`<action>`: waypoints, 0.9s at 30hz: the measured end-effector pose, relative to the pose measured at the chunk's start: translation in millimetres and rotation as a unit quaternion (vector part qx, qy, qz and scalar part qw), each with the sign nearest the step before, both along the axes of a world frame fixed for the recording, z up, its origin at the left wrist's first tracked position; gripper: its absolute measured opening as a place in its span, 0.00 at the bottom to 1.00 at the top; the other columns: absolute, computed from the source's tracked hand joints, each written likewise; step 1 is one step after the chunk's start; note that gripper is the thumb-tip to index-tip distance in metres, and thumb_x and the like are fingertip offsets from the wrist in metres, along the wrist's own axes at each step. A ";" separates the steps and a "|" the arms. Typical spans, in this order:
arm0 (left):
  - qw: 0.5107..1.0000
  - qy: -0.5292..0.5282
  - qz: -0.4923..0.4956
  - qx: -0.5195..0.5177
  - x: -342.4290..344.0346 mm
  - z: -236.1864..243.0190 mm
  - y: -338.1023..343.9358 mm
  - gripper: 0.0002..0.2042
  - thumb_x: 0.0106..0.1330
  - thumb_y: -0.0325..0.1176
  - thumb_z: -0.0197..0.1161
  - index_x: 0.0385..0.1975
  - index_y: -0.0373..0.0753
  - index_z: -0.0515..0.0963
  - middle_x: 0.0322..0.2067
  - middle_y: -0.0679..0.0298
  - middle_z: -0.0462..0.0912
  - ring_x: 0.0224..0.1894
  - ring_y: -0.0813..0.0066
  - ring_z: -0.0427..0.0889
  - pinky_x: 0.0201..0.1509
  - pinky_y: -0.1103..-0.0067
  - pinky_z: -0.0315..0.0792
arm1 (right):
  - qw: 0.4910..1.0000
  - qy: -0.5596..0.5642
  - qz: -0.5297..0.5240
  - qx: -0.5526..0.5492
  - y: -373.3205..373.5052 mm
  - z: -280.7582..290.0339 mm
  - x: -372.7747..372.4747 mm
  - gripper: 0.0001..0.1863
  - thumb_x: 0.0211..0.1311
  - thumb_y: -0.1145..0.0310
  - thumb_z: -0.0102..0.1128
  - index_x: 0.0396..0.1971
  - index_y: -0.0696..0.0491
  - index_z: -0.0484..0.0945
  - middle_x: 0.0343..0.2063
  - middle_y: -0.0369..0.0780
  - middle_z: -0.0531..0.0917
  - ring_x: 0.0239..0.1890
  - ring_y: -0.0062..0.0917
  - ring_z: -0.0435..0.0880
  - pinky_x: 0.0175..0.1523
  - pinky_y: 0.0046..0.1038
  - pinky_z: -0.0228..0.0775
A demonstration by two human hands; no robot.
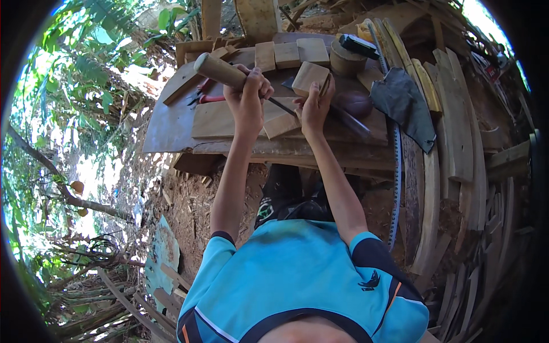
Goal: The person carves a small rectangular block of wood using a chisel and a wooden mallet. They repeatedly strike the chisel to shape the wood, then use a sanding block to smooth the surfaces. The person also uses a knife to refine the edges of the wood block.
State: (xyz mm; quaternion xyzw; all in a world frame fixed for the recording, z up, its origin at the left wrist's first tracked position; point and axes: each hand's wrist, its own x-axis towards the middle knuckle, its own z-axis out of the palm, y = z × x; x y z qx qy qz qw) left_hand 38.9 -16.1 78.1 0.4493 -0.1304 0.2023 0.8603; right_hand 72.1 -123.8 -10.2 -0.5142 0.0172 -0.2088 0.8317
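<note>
My left hand [247, 100] is closed around a chisel-like tool. Its thick, round-ended wooden handle [216, 70] points up and left, and a thin metal shaft [283, 107] slants down toward my right hand. My right hand [314, 108] is closed on a pale wooden block [310, 78], its thumb against the near face. The shaft's tip ends beside the right fingers, and I cannot tell what it touches. Below the hands a short wooden piece [281, 125] lies askew on a flat board [214, 120]. Red-handled pliers [210, 99] rest left of my left hand.
Several wooden blocks [287, 55] line the bench's [166, 127] far side. Right of my hands are a round brown object [353, 104], a tub [346, 61] with a black object on top, and a dark cloth [403, 106]. A measuring tape [396, 188] hangs beside long planks [429, 211].
</note>
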 end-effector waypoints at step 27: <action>0.968 -0.090 0.014 0.232 8.1 -3.6 -32.8 0.05 0.61 0.24 0.56 0.26 0.37 0.66 0.18 0.70 0.70 0.18 0.87 0.66 0.21 0.87 0.62 | 0.871 -0.404 -0.113 -0.256 -45.0 212.6 -38.6 0.19 0.61 0.64 0.48 0.49 0.58 0.73 0.20 0.35 0.75 0.13 0.11 0.67 0.18 0.18 0.57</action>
